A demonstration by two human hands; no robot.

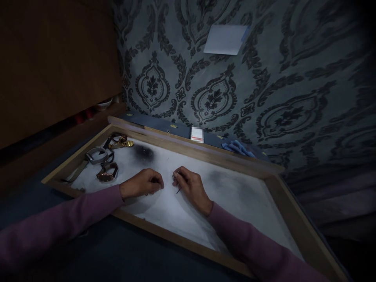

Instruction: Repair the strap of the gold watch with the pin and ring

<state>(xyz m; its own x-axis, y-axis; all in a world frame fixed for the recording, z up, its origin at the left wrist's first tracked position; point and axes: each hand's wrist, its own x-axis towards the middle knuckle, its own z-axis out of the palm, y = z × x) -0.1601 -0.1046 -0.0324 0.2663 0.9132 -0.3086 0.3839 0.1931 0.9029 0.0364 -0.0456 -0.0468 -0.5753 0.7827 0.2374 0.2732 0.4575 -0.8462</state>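
Note:
Over the white floor of a shallow wooden tray [173, 232], my two hands work close together. My right hand [190, 186] pinches a thin dark stick-like tool [178, 191], whose lower end points down toward the white floor. My left hand [143, 182] is closed with its fingers curled; whatever it may hold is hidden. To its left, inside the tray, lie a brown-strapped watch [107, 174], a grey-strapped watch [98, 155] and a gold watch [129, 143] among other dark straps.
Behind the tray are a small white and red packet [196, 134] and a blue cloth [238, 148]. A white card [226, 39] is on the patterned wall. Brown wooden furniture [55, 58] stands at the left, and the tray's raised rim surrounds the work area.

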